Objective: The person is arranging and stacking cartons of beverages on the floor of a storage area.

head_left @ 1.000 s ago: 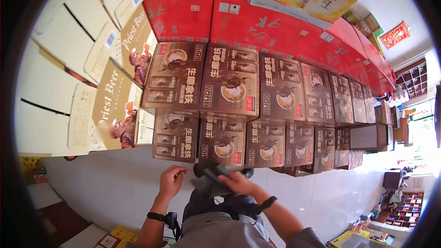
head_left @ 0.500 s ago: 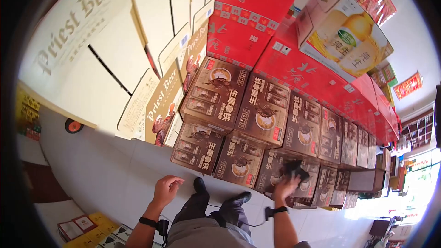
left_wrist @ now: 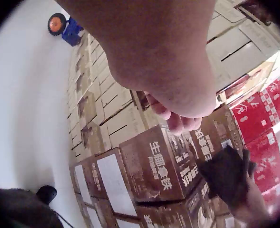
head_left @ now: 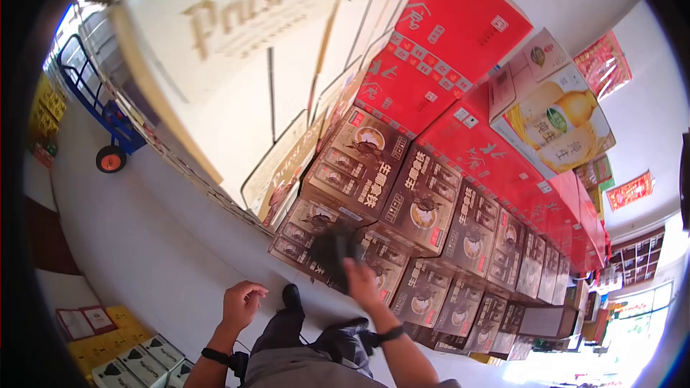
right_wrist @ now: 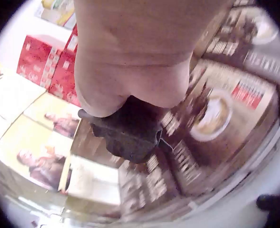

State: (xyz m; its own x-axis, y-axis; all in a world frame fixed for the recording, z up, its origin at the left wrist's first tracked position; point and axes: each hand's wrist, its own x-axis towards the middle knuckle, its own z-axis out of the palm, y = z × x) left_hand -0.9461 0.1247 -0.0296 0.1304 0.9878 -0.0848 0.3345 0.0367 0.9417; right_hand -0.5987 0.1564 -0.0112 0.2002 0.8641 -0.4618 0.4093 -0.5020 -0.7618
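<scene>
Dark cloth is sitting in the right hand, fingers gripping it, raised in front of the bottom row of brown coffee cartons. Can't tell if it's touching the carton face. Left hand is hanging loosely curled, holding nothing, just left of the person's dark shoe on the white floor. Red cartons are lying stacked on the brown ones, pale Priest Beer cartons standing to their left. Blue hand truck is parking well apart.
</scene>
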